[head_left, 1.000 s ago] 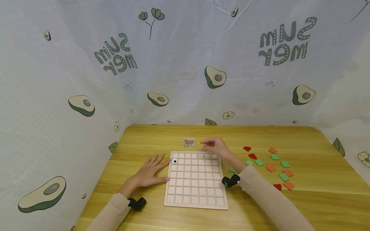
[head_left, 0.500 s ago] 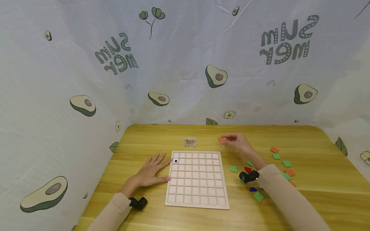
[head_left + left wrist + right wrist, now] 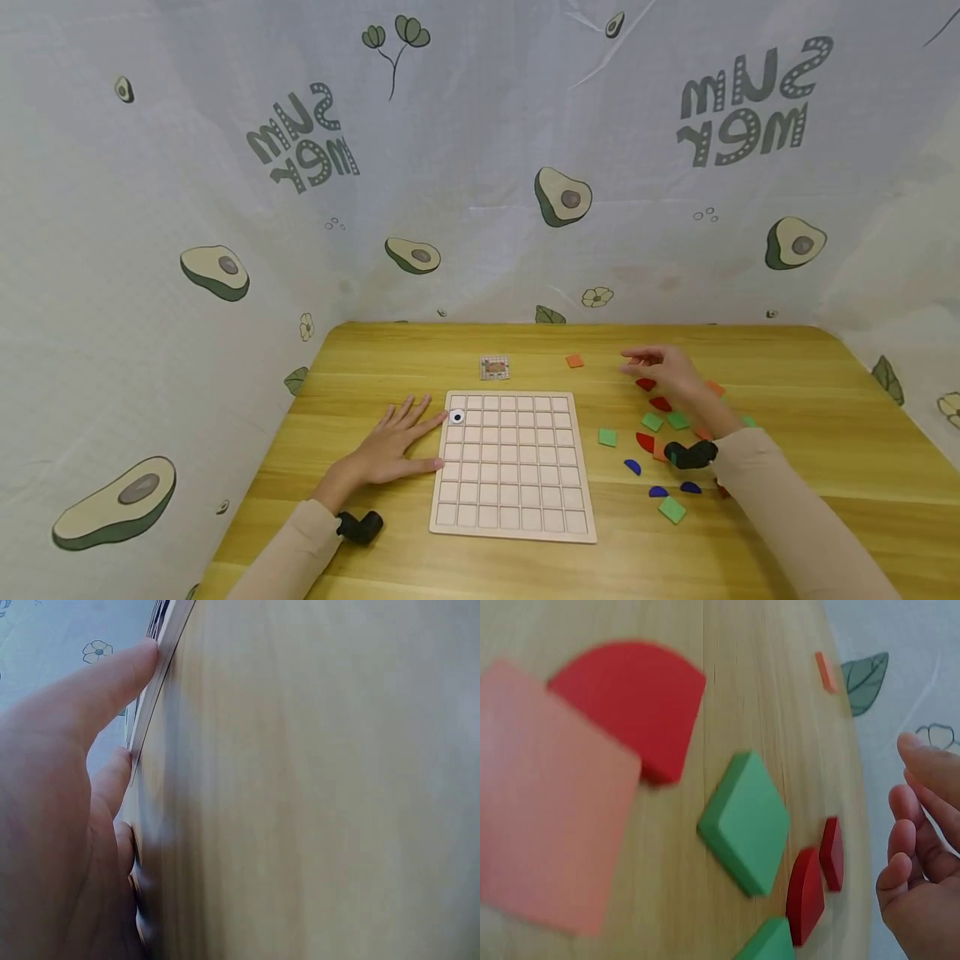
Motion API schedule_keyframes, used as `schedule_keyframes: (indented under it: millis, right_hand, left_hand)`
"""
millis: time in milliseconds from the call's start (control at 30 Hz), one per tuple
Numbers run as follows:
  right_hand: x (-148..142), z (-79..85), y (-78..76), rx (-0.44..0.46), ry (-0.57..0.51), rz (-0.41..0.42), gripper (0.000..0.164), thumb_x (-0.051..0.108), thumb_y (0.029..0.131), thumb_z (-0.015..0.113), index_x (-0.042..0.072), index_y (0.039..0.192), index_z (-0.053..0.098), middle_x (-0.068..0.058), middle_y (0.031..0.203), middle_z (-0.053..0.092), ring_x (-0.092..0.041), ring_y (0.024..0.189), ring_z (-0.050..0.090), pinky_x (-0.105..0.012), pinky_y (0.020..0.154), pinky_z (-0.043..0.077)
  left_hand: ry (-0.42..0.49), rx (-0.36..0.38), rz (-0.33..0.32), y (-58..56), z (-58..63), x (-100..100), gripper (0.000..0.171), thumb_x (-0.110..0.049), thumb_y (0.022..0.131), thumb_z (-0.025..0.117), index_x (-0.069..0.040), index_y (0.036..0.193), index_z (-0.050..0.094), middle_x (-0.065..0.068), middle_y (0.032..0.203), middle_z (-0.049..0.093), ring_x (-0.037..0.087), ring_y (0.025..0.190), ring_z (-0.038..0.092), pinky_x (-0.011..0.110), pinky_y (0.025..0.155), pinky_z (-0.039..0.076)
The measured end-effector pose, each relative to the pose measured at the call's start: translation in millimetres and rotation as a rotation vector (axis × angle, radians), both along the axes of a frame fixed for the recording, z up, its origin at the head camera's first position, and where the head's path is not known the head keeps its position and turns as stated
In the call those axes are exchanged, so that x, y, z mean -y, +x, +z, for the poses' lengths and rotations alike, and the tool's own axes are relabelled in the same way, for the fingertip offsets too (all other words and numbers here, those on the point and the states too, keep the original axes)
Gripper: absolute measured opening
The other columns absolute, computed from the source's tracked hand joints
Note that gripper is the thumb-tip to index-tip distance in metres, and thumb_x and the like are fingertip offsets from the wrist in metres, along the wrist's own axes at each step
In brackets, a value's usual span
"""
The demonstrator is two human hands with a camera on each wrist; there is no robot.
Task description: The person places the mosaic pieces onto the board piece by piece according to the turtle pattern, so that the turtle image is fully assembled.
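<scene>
Where red tiles [image 3: 660,404] lie, centre right, my right hand [image 3: 670,372] hovers, loosely bent. My left hand [image 3: 388,450], spread wide, touches the board [image 3: 512,463].

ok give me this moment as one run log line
left hand: touching grid board edge; right hand: near red piece, nothing held; eye disc: on board

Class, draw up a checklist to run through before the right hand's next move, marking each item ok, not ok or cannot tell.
1. Left hand touching the grid board: ok, at its left edge.
2. Right hand free: ok, no piece shows in it.
3. Orange tile apart from other pieces: ok, beyond the board.
4. Pieces all unobstructed in the head view: not ok, the right sleeve partly covers some.
5. Picture card readable: cannot tell, too small.
</scene>
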State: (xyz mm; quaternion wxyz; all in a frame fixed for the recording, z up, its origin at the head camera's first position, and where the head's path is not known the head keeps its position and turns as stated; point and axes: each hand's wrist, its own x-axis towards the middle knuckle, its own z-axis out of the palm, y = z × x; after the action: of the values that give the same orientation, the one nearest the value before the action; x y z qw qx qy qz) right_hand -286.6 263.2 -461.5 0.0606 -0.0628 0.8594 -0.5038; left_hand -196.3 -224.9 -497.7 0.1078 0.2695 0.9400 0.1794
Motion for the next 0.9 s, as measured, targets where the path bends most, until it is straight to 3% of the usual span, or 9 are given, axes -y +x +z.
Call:
schedule_keyframes:
  millis: [267, 500, 667, 900]
  right_hand:
    - [-15, -3.8, -4.0, -0.022, 0.073, 0.043, 0.043, 0.014, 0.095, 0.071, -0.012, 0.128, 0.061, -0.016, 0.099, 0.062, -0.028, 0.086, 0.056, -0.026, 0.065, 0.053]
    - [-30, -9.1, -7.2, -0.026, 0.089, 0.113, 0.045, 0.014, 0.093, 0.073, -0.014, 0.125, 0.061, -0.021, 0.107, 0.068, -0.026, 0.09, 0.065, -0.026, 0.073, 0.058]
    - [-40, -11.7, -8.0, -0.032, 0.145, 0.119, 0.044, 0.017, 0.093, 0.073, -0.012, 0.124, 0.063, -0.02, 0.106, 0.068, -0.026, 0.092, 0.063, -0.021, 0.074, 0.055]
    - [-46, -12.5, -1.4, 0.017, 0.099, 0.13, 0.047, 0.014, 0.091, 0.075, -0.014, 0.125, 0.061, -0.018, 0.102, 0.064, -0.022, 0.086, 0.057, -0.023, 0.068, 0.054]
  left_hand:
    - [0.002, -0.004, -0.002, -0.8, 0.5, 0, 0.081, -0.068, 0.094, 0.049, -0.031, 0.16, 0.02, 0.008, 0.166, 0.002, 0.034, 0.151, -0.003, 0.058, 0.118, -0.001]
    - [0.002, 0.005, 0.001, -0.9, 1.4, -1, 0.081, -0.068, 0.094, 0.049, -0.032, 0.16, 0.019, 0.007, 0.166, 0.002, 0.033, 0.151, -0.004, 0.057, 0.118, -0.002]
    - [-0.002, 0.005, 0.005, -0.9, 1.4, -1, 0.081, -0.068, 0.094, 0.049, -0.033, 0.16, 0.019, 0.006, 0.167, 0.001, 0.032, 0.151, -0.004, 0.056, 0.118, -0.002]
    - [-0.002, 0.01, 0.0, 0.0, 1.6, -1, 0.081, -0.067, 0.094, 0.05, -0.032, 0.16, 0.02, 0.007, 0.167, 0.001, 0.033, 0.151, -0.004, 0.057, 0.118, -0.003]
